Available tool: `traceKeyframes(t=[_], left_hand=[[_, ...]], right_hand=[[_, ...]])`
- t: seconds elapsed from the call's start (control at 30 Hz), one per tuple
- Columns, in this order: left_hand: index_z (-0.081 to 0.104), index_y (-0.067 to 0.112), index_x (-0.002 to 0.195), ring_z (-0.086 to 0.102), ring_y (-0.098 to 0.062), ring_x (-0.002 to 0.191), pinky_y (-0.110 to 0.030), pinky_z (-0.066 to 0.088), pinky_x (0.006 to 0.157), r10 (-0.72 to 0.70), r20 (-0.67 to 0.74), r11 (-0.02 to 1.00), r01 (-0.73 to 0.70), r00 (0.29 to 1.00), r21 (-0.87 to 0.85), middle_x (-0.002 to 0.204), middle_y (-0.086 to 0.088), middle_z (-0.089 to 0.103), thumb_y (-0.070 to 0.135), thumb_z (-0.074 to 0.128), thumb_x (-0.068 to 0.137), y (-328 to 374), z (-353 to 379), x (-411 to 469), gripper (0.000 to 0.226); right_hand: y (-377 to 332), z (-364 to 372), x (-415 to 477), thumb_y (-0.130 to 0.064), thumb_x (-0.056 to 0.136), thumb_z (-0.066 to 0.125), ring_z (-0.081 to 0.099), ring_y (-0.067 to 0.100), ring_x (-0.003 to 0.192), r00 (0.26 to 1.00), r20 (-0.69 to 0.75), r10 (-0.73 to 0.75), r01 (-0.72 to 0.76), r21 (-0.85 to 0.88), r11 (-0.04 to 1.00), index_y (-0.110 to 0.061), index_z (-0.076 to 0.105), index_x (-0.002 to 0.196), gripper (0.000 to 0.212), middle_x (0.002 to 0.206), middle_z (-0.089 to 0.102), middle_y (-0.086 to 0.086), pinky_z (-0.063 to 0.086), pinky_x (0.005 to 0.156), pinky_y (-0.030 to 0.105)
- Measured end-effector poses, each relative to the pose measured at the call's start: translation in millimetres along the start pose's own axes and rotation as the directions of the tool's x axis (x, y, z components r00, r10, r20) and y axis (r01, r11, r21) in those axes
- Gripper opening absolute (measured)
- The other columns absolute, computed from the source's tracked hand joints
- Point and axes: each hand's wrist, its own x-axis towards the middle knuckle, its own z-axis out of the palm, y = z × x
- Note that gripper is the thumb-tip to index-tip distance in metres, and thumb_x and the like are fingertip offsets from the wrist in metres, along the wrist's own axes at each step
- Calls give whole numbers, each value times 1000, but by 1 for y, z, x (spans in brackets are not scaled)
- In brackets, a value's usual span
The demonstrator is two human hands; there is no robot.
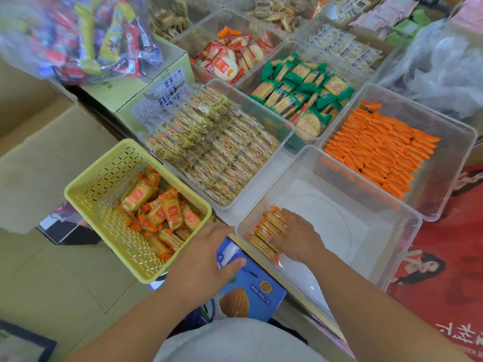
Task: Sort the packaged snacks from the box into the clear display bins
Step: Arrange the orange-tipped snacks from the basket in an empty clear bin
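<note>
A yellow perforated basket (104, 178) at the left holds several orange-wrapped cracker packs (156, 210). In front of me stands a clear bin (366, 231), bare except for a short row of the same packs (269, 231) standing on edge in its near left corner. My right hand (298, 236) lies inside that bin with its fingers flat against the row. My left hand (206, 254) rests between the basket and the bin, on top of a blue carton (251, 291), fingers relaxed and holding nothing.
Other clear bins hold clear-wrapped yellow crackers (222, 142), green-wrapped crackers (300, 92), orange packs in neat rows (379, 150) and red-and-white round crackers (230, 58). Cardboard boxes (52, 158) stand at the left. A plastic bag of mixed snacks (86, 35) sits at the top left.
</note>
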Motion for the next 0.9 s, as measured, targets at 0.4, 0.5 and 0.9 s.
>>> traceKeyframes(t=[0.4, 0.5, 0.9], left_hand=[[51, 19, 144, 49, -36, 131, -45, 41, 106, -336, -217, 916, 372, 916, 152, 140, -14, 53, 52, 82, 79, -121, -118, 42, 80], [33, 19, 156, 39, -40, 141, -50, 37, 112, -390, -118, 891, 407, 913, 199, 154, -17, 39, 63, 79, 76, -152, -130, 75, 102], [10, 28, 162, 27, -45, 148, -53, 29, 118, -412, 254, 883, 314, 875, 350, 163, -20, 20, 78, 78, 65, -196, -121, 128, 129]], right_hand=[[-131, -2, -71, -48, 92, 67, 45, 15, 127, 853, -457, -250, 345, 137, 928, -32, 61, 132, 43, 139, 50, -8, 35, 103, 28], [-172, 12, -88, -47, 93, 65, 54, 9, 109, 822, -488, -293, 411, 153, 899, -29, 68, 121, 33, 119, 55, -11, 47, 91, 30], [-228, 82, -104, -40, 95, 68, 12, 9, 152, 895, -363, -260, 354, 224, 908, -23, 68, 125, 35, 137, 56, -13, 12, 121, 28]])
